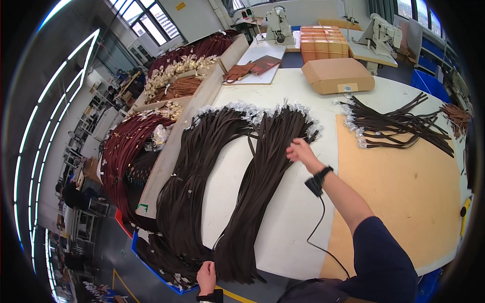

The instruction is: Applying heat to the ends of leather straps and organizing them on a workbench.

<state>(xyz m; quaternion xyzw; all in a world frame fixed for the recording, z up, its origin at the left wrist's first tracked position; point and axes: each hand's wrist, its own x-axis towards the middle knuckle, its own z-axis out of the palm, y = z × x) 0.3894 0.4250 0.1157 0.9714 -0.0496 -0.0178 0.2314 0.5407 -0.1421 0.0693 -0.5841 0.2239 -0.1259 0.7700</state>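
Observation:
A long bundle of dark brown straps lies down the white table, its far ends wrapped in clear plastic. At the bundle's right edge, just below the plastic, is my right hand with its fingers curled. Whether a strap is between those fingers is unclear. Near the bundle's lower end, at the table's near edge, my left hand has its fingers closed. What it grips, if anything, is hidden. A second bundle of dark straps curves alongside on the left and hangs toward a blue bin.
A wooden board divides the table from maroon straps. Loose dark straps lie on tan paper at right. Farther back are a cardboard box, an orange crate and a sewing machine. A black cable trails from my right wrist.

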